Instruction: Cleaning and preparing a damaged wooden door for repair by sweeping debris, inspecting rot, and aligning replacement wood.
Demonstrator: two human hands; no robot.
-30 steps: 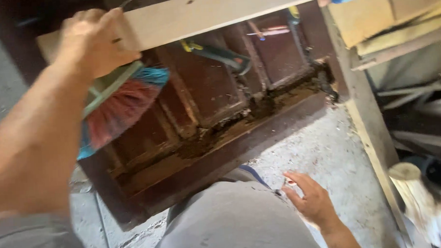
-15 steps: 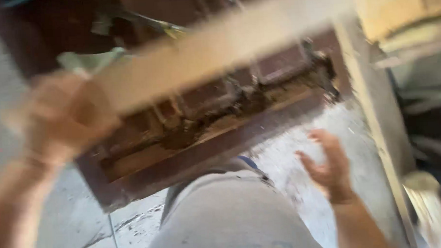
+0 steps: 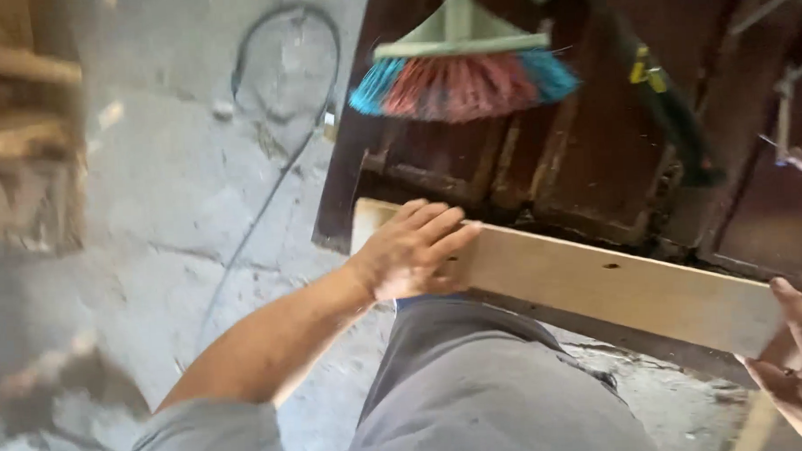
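Plank (image 3: 599, 285) of pale wood now sits low across the person's lap, swung down from where it was held high a moment ago. It lies just above the grey-trousered knee (image 3: 478, 383). The left hand (image 3: 415, 252) presses flat on its near end, fingers together and laid over the top face, no longer gripping from above. The right hand (image 3: 801, 354) has come up to the far end, fingers spread against the edge, so both ends are steadied. Beyond the plank lies the dark wooden door panel (image 3: 594, 165), and farther back the pink and blue broom head (image 3: 463, 81) rests on it, with a cable (image 3: 267, 195) on the concrete floor (image 3: 168, 171)
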